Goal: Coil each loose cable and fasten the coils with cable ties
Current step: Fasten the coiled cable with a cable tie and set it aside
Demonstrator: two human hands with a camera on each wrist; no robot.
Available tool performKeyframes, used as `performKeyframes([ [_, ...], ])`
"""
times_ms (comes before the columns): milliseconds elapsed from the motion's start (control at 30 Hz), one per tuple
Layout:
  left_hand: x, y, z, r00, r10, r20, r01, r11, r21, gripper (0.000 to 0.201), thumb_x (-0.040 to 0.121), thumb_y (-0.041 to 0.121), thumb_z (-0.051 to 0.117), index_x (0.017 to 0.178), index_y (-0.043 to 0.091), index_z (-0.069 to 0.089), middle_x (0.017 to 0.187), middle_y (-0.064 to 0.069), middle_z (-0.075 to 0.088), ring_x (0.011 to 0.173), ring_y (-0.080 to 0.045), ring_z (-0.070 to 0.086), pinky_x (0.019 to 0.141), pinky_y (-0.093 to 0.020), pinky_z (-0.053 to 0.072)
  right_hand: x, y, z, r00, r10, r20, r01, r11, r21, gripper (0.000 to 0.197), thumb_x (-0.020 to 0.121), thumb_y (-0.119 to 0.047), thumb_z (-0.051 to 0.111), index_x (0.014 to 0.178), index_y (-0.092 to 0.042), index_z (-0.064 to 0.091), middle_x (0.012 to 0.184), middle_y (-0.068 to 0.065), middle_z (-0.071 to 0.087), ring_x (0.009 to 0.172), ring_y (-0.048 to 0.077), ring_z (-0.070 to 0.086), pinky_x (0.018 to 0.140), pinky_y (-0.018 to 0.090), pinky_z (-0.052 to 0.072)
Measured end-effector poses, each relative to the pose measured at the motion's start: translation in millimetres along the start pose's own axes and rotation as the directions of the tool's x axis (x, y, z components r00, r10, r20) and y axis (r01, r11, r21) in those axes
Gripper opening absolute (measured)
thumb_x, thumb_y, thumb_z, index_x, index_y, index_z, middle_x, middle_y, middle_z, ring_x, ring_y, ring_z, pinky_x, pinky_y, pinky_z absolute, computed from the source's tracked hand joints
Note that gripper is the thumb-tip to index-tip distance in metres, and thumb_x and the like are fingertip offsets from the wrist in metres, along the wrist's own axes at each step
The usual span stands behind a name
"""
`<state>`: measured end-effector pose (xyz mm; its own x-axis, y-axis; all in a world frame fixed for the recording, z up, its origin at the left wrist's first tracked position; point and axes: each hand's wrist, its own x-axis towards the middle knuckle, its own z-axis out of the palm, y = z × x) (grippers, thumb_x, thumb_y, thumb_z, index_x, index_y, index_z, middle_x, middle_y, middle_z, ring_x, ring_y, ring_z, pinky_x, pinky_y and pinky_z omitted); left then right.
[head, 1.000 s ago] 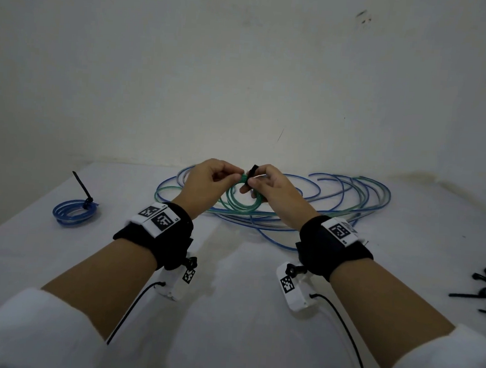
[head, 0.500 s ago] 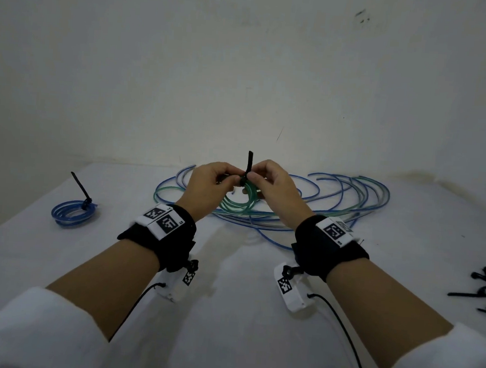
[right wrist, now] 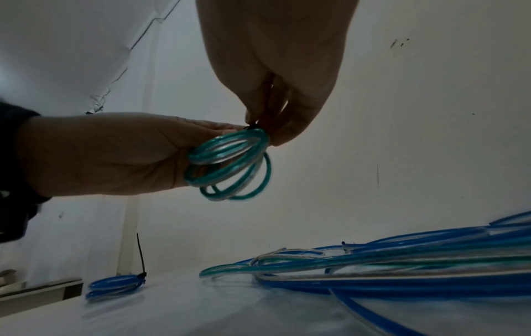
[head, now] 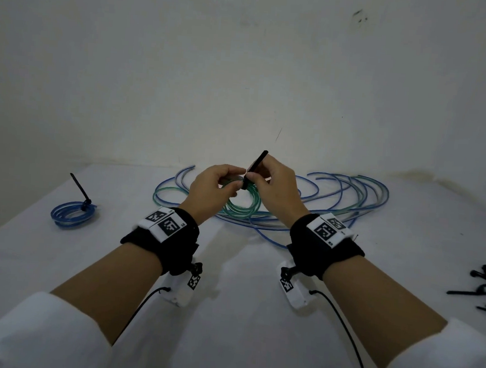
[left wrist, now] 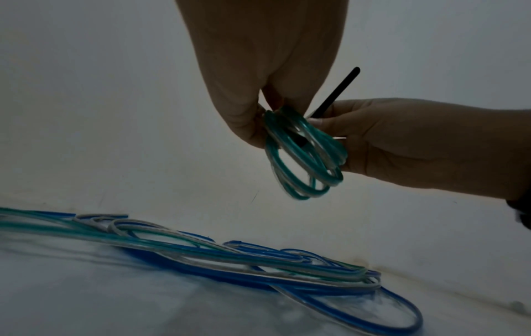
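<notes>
From the head view, a small green coil (head: 241, 205) of translucent cable is held above the white counter (head: 241, 313) between both hands. The left hand (head: 212, 191) is closed around the coil's top, fingers curled on it. The right hand (head: 276, 189) is pinched on a black cable tie (head: 255, 167), whose free tail sticks up and to the right. Behind the hands, loose cables (head: 350, 197), blue and green, are spread over the counter. At far left a blue coil (head: 73, 215) lies already fastened, its tie tail standing up. Spare black ties (head: 484, 289) are seen at the right edge.

In the left wrist view, the green coil (left wrist: 304, 154) is seen as several glossy teal loops with clear edges, splayed rather than flat. It is gripped from above by the left hand (left wrist: 264, 68), and the cable tie (left wrist: 336, 91) is pinched by the right hand (left wrist: 402, 143).

In the right wrist view, the green coil (right wrist: 229, 163) hangs from the right hand's (right wrist: 276, 68) pinch and is cupped by the left hand (right wrist: 109, 154). The blue coil (right wrist: 115, 286) rests on the counter (right wrist: 201, 313).
</notes>
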<state>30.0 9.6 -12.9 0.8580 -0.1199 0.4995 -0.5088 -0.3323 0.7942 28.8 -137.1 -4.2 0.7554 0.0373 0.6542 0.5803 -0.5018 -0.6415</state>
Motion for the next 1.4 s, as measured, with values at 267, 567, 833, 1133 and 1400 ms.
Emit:
performKeyframes([
  [267, -1.4, 3.1, 3.8, 0.998, -0.021, 0.066, 0.025, 0.998, -0.054, 0.024, 0.091, 0.004, 0.053, 0.112, 0.007, 0.066, 0.092, -0.007, 0.069, 0.078, -0.013, 0.061, 0.072, -0.019, 0.054, 0.7, -0.4, 0.2, 0.997, -0.078, -0.001, 0.078, 0.995, -0.055, 0.015, 0.087, -0.013, 0.062, 0.079, -0.001, 0.057, 0.074, 0.009, 0.060, 0.071, 0.024, 0.055, 0.064, 0.032, 0.047],
  [567, -1.4, 8.5, 3.7, 0.996, -0.009, 0.090, 0.010, 1.000, -0.014, 0.027, 0.089, 0.001, 0.055, 0.112, 0.008, 0.067, 0.095, -0.003, 0.069, 0.078, -0.007, 0.062, 0.073, -0.021, 0.056, -2.5, -3.9, -1.5, 1.000, 0.001, -0.027, -0.001, 1.000, 0.014, 0.004, 0.088, -0.004, 0.056, 0.085, -0.003, 0.060, 0.074, 0.009, 0.064, 0.073, 0.026, 0.063, 0.070, 0.038, 0.052],
  [833, -1.4, 17.4, 4.8, 0.982, -0.059, 0.179, 0.050, 0.997, 0.053, 0.028, 0.091, 0.001, 0.052, 0.114, 0.010, 0.065, 0.073, 0.008, 0.061, 0.052, 0.004, 0.052, 0.057, -0.010, 0.045, -3.6, -2.0, 0.1, 0.997, 0.065, -0.051, -0.064, 0.998, 0.022, 0.013, 0.089, -0.008, 0.056, 0.083, 0.003, 0.054, 0.072, 0.017, 0.060, 0.071, 0.032, 0.056, 0.067, 0.042, 0.047],
  [1133, -13.2, 15.0, 6.8, 0.981, 0.045, 0.189, -0.105, 0.942, 0.319, 0.022, 0.092, 0.007, 0.051, 0.101, 0.007, 0.070, 0.071, -0.009, 0.044, 0.072, -0.030, 0.053, 0.074, -0.042, 0.050, 1.2, 3.0, 6.5, 0.954, 0.299, 0.003, -0.298, 0.953, 0.053, 0.035, 0.086, -0.012, 0.061, 0.060, -0.019, 0.038, 0.060, -0.003, 0.043, 0.058, 0.011, 0.039, 0.052, 0.014, 0.032],
  [1400, -22.7, 22.5, 5.0, 0.985, 0.056, 0.163, -0.103, 0.948, 0.300, 0.024, 0.092, 0.006, 0.052, 0.109, 0.011, 0.068, 0.069, 0.000, 0.045, 0.068, -0.022, 0.058, 0.070, -0.033, 0.052, 6.8, 0.6, 8.0, 0.920, 0.391, 0.022, -0.391, 0.915, 0.098, 0.034, 0.084, -0.014, 0.066, 0.059, -0.020, 0.043, 0.074, 0.011, 0.057, 0.076, 0.032, 0.059, 0.076, 0.044, 0.052],
])
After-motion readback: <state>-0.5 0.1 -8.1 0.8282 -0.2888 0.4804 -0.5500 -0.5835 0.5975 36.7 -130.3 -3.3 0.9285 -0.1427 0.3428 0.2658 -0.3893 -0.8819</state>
